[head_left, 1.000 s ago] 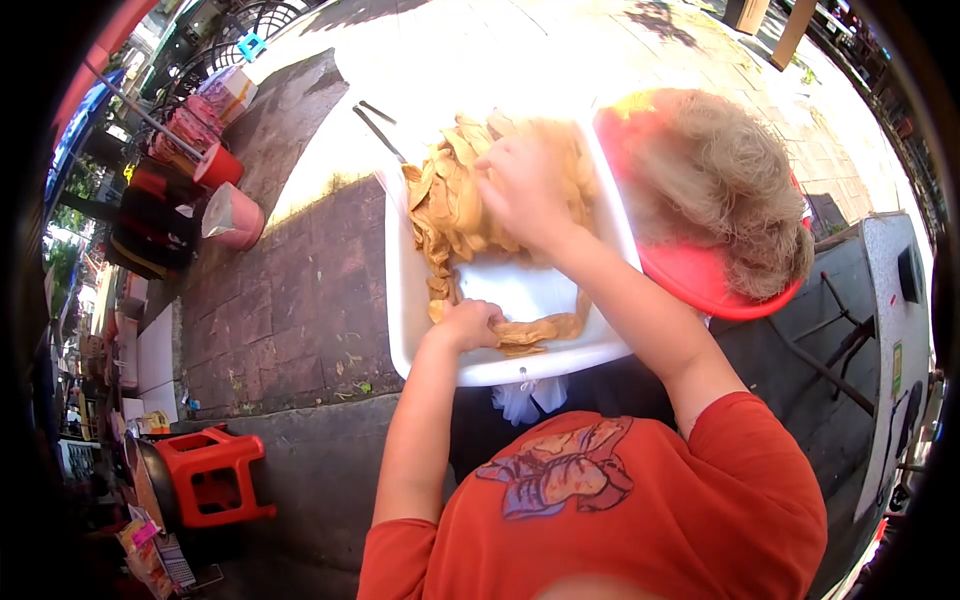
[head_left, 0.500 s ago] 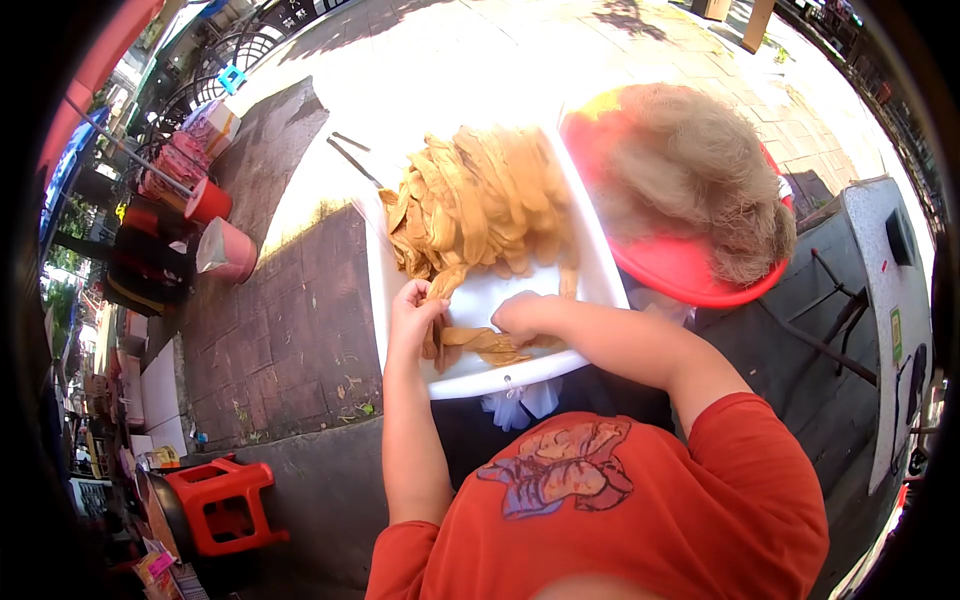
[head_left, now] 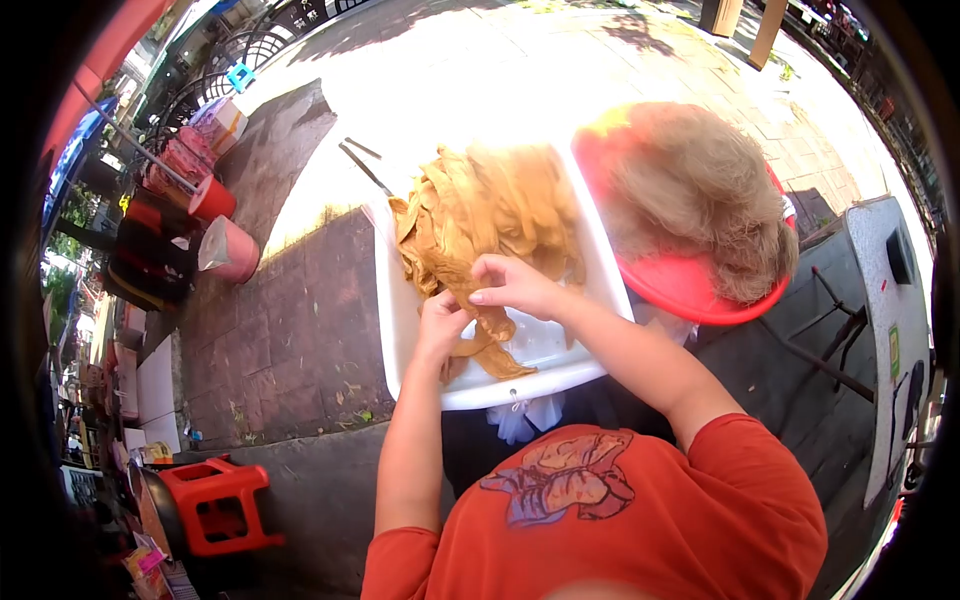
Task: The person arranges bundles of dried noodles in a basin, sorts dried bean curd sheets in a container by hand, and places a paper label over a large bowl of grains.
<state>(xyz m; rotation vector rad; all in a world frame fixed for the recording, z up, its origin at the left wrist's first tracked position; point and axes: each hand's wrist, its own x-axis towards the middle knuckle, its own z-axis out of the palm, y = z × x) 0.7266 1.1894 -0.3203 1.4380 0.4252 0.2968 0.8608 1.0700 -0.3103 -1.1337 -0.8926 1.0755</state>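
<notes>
A white tub [head_left: 575,377] in front of me holds a heap of soft yellow-brown strips [head_left: 500,195]. Over its near part, my left hand [head_left: 441,325] is closed on a yellow-brown strip [head_left: 462,280]. My right hand [head_left: 515,287] pinches the same strip just to the right, thumb and fingers together. More of the material [head_left: 500,362] lies below the hands on the tub's bottom. To the right, a red basin [head_left: 700,300] bears a large tangle of pale brown fibres [head_left: 700,200].
A red plastic stool [head_left: 222,505] stands at the lower left. Further up are a pink bucket [head_left: 230,250] and a red bucket [head_left: 212,200]. A grey-topped table [head_left: 880,330] with dark metal legs stands at the right. Dark sticks [head_left: 367,168] jut out beyond the tub's left edge.
My right hand went from the heap down to the tub's bottom, then up beside my left hand. Both hands now hold a strip, which has been lifted from the tub.
</notes>
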